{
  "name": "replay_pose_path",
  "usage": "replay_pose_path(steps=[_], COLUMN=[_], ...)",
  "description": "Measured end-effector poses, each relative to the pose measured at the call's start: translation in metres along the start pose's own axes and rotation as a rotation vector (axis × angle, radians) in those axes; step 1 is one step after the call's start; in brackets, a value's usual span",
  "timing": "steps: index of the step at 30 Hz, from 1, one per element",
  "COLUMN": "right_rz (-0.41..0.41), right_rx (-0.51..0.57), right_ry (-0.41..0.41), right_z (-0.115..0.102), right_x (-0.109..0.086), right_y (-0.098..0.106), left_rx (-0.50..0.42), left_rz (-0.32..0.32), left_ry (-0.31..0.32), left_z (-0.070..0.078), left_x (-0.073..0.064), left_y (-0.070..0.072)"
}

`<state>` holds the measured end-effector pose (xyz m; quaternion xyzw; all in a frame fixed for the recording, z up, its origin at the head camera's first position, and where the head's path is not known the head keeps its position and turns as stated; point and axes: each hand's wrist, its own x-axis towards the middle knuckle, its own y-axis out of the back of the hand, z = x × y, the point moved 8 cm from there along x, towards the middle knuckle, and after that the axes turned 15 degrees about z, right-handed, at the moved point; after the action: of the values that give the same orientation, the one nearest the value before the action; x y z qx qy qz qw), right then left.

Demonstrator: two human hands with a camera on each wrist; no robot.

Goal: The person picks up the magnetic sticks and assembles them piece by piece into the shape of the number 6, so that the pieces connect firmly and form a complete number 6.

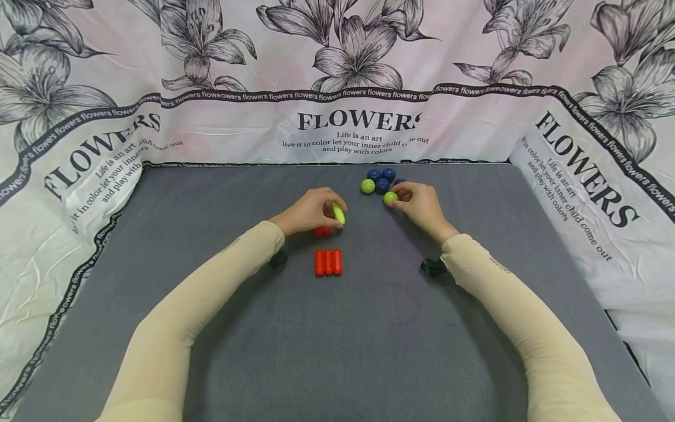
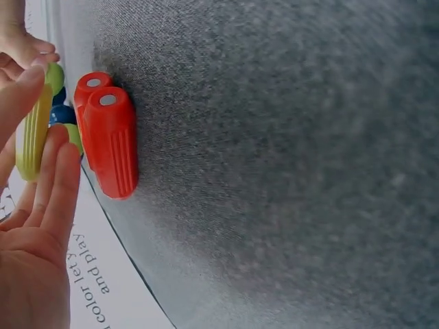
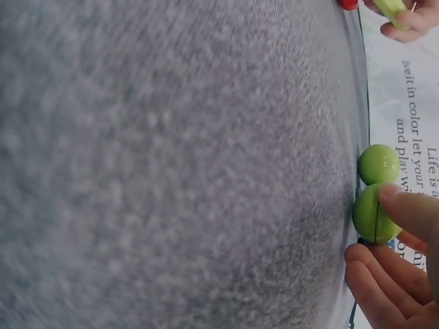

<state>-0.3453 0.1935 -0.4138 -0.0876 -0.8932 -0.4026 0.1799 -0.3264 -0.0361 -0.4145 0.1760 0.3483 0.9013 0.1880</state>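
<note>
My left hand (image 1: 315,210) pinches a short yellow ridged rod (image 1: 338,213) between thumb and fingers, held above the mat. Below it lie red rods (image 1: 323,231), partly hidden by the hand; in the left wrist view, two red rods (image 2: 113,144) show grey round spots on their ends. My right hand (image 1: 422,208) grips a lime green ball (image 1: 390,198) with thumb and fingertips; a seam line runs round this ball (image 3: 376,214) in the right wrist view. Beside it sits a second green ball (image 1: 367,186), and several dark blue balls (image 1: 382,186) cluster behind, one partly covered by the right hand.
Three red rods (image 1: 329,262) lie side by side nearer to me. The grey mat (image 1: 337,351) runs back to a flower-printed cloth (image 1: 358,132) hanging behind and along both sides. A dark wrist device (image 1: 433,267) shows under the right sleeve.
</note>
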Motion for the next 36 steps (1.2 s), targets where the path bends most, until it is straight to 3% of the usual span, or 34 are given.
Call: replay_pose_path(steps=[8,18,28,36], right_rz=[-0.027,-0.075,-0.114,-0.138], right_rx=[0.048,0.086,0.142,0.155], right_ry=[-0.016,-0.047,-0.04,-0.071], right_z=[-0.003,-0.006,-0.011,-0.008], right_x=[-0.005,-0.014,-0.023,-0.025], right_y=[0.003,0.005,0.003,0.002], left_rx=[0.046,-0.01,0.002,0.053], left_rz=[0.071,0.133,0.148,0.102], left_ry=[0.024,0.071,0.063,0.05], left_z=[0.003,0.006,0.015,0.02], left_x=[0.007,0.013,0.02,0.026], left_y=[0.006,0.008,0.004,-0.006])
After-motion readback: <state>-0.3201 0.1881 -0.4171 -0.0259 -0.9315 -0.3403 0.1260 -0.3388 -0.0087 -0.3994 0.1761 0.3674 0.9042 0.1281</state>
